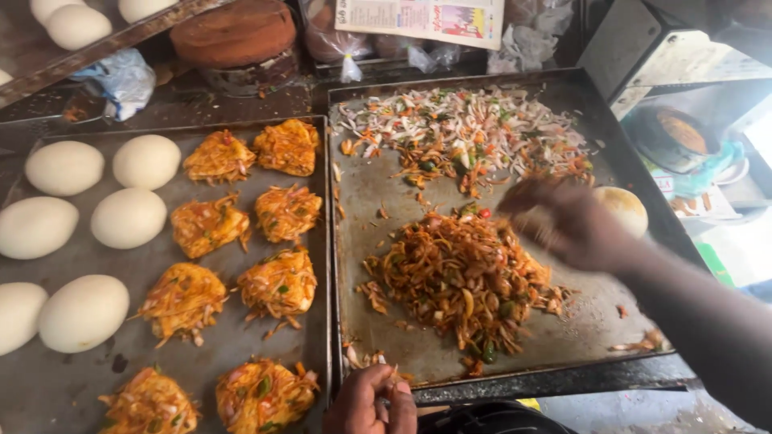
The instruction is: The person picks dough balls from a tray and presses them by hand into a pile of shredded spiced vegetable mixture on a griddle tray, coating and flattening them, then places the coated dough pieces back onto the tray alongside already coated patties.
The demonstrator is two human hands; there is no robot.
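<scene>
Bun (623, 209), pale and round, at the right edge of the right-hand griddle plate (378, 193), just beyond the right hand (567, 225). Blurred, that hand: grip half curled over the plate, touching or not touching the bun impossible to tell. Just left of it, a heap of spiced fried vegetables (462, 281) mid-plate; farther back, a looser scatter of raw chopped vegetables (466, 133). Bare dark metal between the two heaps and along the plate's left side, the widest open room.

Left hand (371, 402) at the near edge, grip pinched shut on a few vegetable shreds.

Left tray (233, 337) crowded: orange topped patties (281, 213) in two columns on its right half, plain white buns (129, 217) on its left, narrow gaps only.

Behind, a round brown block (233, 32), knotted plastic bags (350, 56), a printed paper (422, 20). Right of the worktop, a metal box (643, 48).
</scene>
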